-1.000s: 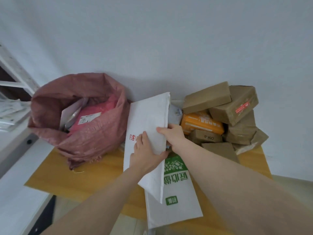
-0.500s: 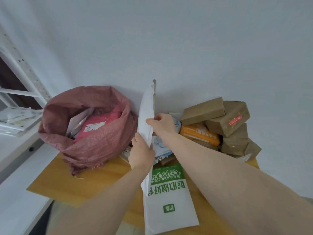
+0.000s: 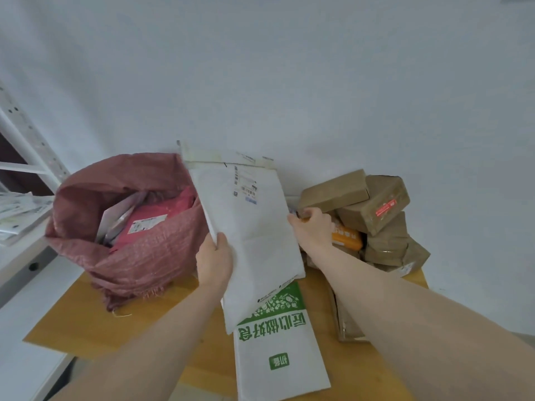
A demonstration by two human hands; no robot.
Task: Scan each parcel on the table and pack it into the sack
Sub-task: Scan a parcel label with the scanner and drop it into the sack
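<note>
Green-print bag (image 3: 278,351) flat on table (image 3: 86,322), frame bottom centre. Above it, white mailer (image 3: 252,235) held up, label facing viewer: left hand (image 3: 214,261) grips left edge, right hand (image 3: 314,227) pinches right edge. Red sack (image 3: 136,256) open, centre left. Brown boxes (image 3: 373,209) stacked centre right.

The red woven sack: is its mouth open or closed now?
Open. The red woven sack has its rim folded down, and a pink parcel shows inside.

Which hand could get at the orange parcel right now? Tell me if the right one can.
Probably yes: the right hand sits just beside the orange parcel, but it grips the white mailer and brown boxes rest on it.
</note>
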